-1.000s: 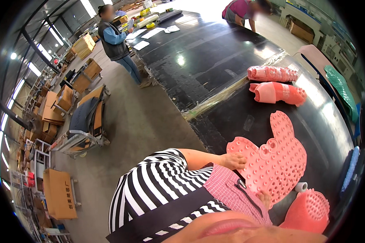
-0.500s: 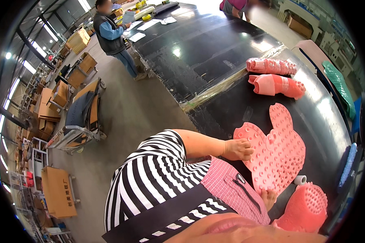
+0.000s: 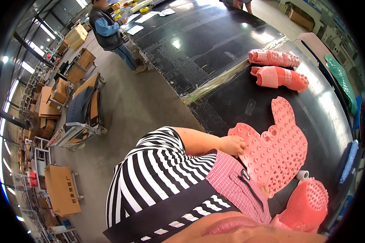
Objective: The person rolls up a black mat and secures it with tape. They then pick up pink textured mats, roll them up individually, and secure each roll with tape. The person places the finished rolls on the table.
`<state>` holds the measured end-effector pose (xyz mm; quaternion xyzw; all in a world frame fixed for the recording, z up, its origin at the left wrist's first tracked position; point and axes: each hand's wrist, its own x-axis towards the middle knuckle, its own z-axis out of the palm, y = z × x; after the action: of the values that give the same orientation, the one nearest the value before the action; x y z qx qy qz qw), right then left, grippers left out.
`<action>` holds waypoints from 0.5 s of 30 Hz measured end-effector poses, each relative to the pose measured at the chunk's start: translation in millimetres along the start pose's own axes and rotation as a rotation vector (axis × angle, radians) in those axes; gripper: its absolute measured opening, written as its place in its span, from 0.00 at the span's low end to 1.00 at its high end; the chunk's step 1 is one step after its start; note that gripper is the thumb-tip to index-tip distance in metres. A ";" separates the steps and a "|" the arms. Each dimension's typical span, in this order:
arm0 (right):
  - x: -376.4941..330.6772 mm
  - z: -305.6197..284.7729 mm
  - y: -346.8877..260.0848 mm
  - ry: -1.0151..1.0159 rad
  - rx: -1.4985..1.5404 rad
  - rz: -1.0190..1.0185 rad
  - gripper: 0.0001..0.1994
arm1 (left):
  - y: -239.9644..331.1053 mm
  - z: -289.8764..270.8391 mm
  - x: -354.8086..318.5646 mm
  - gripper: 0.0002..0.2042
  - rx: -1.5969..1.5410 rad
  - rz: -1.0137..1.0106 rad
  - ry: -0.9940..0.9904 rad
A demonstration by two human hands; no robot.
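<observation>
A flat pink rubber mat (image 3: 278,146) with holes and studs lies on the black table (image 3: 215,44) in front of me. My left hand (image 3: 233,145) grips its near left edge, fingers curled over the rim. Only a sliver of my right hand (image 3: 265,189) shows at the mat's lower edge, behind my pink checked apron; its grip is hidden. A rolled pink mat (image 3: 308,204) stands at the lower right, beside a small white roll (image 3: 302,175).
Two rolled pink mats (image 3: 273,58) (image 3: 280,77) lie farther back on the table. A green mat (image 3: 340,81) and a blue strip (image 3: 351,160) sit at the right edge. A person in a dark vest (image 3: 107,30) stands on the left, near a cart (image 3: 83,109) and cardboard boxes (image 3: 63,190).
My left hand has shifted slightly up along the mat's near edge. The pink mat stays flat in about the same place. The view has tilted a little.
</observation>
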<state>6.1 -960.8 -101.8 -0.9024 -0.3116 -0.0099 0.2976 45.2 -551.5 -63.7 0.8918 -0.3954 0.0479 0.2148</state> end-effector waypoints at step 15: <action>43.6 -2.8 -30.9 0.116 -0.279 0.095 0.09 | -45.4 -50.9 69.1 0.20 -0.394 -0.252 -0.335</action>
<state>24.1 -918.6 -74.2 -0.9466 -0.2463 -0.0909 0.1870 129.7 -550.3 -15.7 0.8704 -0.3131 -0.2052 0.3200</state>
